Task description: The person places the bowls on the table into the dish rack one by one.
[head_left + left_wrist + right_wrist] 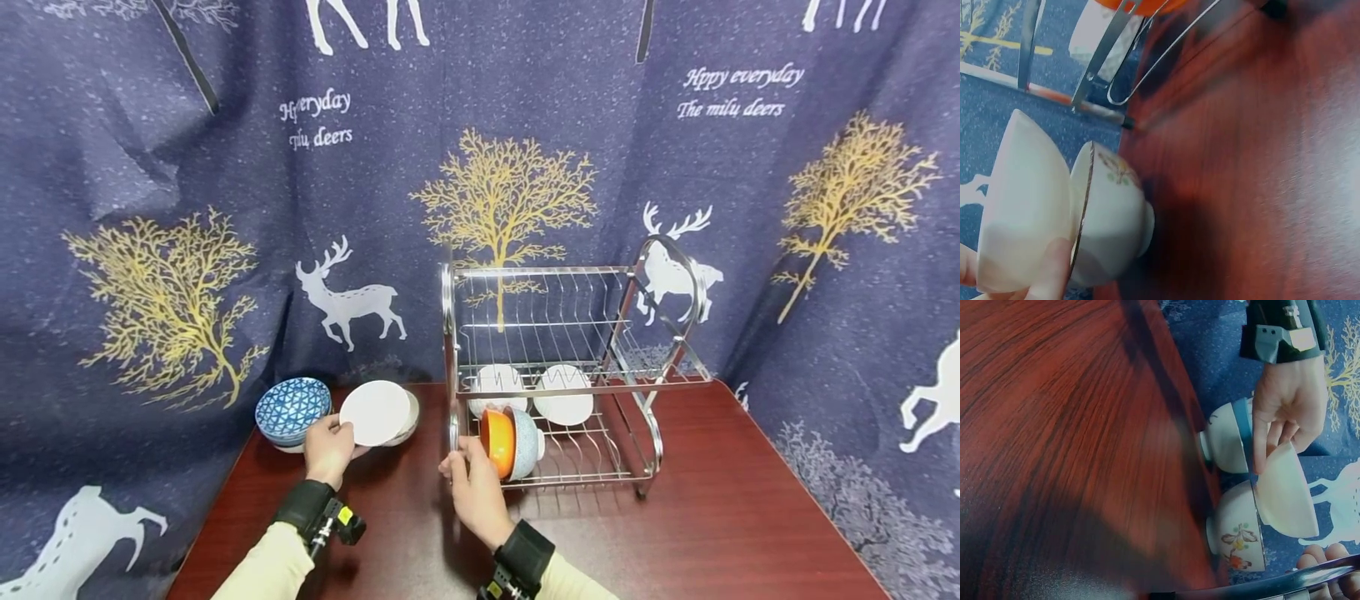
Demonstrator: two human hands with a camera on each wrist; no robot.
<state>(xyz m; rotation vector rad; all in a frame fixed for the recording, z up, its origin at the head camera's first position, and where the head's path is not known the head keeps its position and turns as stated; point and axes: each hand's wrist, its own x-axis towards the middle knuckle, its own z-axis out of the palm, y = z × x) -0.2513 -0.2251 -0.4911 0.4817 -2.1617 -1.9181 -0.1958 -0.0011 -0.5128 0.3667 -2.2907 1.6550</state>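
My left hand (330,442) pinches the rim of a tilted white bowl (375,412) just above a second bowl (407,419) on the table. In the left wrist view my thumb (1054,269) lies on the white bowl (1022,206), beside a flower-painted bowl (1113,212). My right hand (468,457) grips the rim of an orange-lined bowl (498,442) that stands on edge in the lower tier of the steel dish rack (585,333). The right wrist view shows the left hand (1288,412) and only the tips of my right fingers (1327,555).
A stack of blue patterned bowls (292,408) sits left of my left hand. Two white bowls (564,398) stand at the back of the rack's lower tier. The dark red table (720,517) is backed by a blue deer-print curtain (225,208).
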